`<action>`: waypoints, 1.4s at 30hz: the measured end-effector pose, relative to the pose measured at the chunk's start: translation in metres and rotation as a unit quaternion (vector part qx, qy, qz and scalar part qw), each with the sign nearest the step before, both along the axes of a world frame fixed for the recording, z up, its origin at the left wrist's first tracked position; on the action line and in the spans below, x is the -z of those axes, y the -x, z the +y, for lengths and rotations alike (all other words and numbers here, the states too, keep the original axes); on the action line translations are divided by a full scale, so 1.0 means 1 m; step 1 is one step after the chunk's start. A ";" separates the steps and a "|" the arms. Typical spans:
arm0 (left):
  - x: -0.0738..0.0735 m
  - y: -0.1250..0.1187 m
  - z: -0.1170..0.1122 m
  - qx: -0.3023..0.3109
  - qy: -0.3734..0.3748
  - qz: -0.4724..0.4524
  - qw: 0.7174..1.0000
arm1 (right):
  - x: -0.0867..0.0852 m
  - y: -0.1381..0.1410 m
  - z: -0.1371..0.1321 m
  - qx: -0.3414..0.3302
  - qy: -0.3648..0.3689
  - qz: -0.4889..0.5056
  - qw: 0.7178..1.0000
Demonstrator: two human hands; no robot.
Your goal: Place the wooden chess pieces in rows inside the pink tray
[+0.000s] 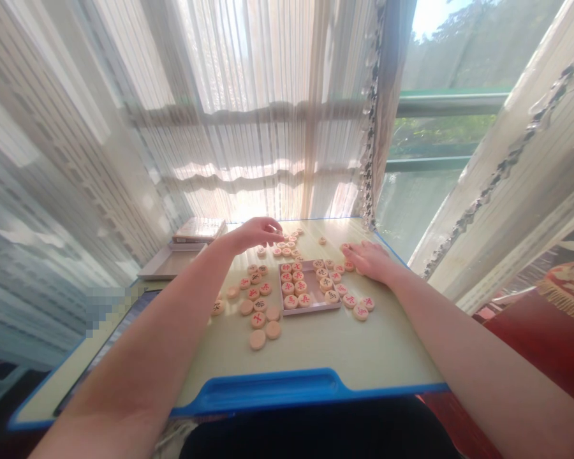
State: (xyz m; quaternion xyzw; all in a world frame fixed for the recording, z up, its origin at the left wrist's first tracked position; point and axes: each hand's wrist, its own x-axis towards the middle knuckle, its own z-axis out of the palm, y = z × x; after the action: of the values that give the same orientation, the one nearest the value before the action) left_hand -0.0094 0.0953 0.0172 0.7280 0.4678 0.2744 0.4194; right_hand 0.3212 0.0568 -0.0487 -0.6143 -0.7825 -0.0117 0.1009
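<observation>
Round wooden chess discs [257,305] with red or dark characters lie scattered over a pale lap table [325,347] with a blue rim. A small square tray [310,280] in the middle holds several of them. My left hand [256,233] hovers over the far discs, fingers curled downward as if pinching; whether a disc is in them is hidden. My right hand [369,260] lies flat on the table at the right, fingers stretched toward discs beside the tray.
A closed box [198,231] and a flat board [165,262] sit at the table's far left. Sheer curtains [249,115] and a window [440,127] stand right behind. A blue groove [268,389] runs along the near edge. Red fabric [545,331] lies at the right.
</observation>
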 end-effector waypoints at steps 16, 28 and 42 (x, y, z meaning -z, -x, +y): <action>0.005 -0.099 -0.082 -0.015 -0.043 -0.164 0.985 | -0.036 0.058 -0.057 -0.223 -0.283 0.304 0.882; 0.015 -0.049 -0.043 -0.188 -0.227 0.078 0.952 | -0.032 0.060 -0.051 -0.151 -0.114 0.328 0.925; 0.038 -0.030 -0.013 -0.142 -0.248 0.263 0.922 | -0.033 0.081 -0.060 -0.155 -0.073 0.128 0.977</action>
State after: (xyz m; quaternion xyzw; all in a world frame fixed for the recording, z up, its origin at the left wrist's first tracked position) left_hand 0.0207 0.0822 -0.0205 0.7804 0.5770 0.2367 0.0442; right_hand 0.2407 -0.0033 -0.0156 -0.4728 -0.8460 0.0254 0.2452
